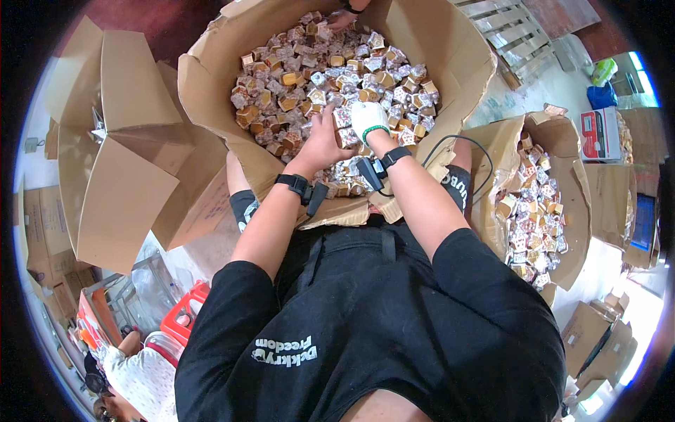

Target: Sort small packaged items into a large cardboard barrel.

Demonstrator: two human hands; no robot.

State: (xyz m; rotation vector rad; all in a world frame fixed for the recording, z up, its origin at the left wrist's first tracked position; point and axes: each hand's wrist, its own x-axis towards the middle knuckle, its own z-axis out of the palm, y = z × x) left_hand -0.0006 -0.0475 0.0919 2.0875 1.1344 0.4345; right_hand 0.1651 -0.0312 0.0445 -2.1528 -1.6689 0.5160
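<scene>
Pale floor (555,88) carrying several cardboard boxes: a large open one (211,77) heaped with small wrapped packets (330,77) at top centre, an empty open one (119,162) to its left. Further right, a smaller open box (569,190) also filled with packets, near a wooden pallet (506,32) and a red-and-white carton (600,133). Flattened cartons (598,337) at lower right.
</scene>
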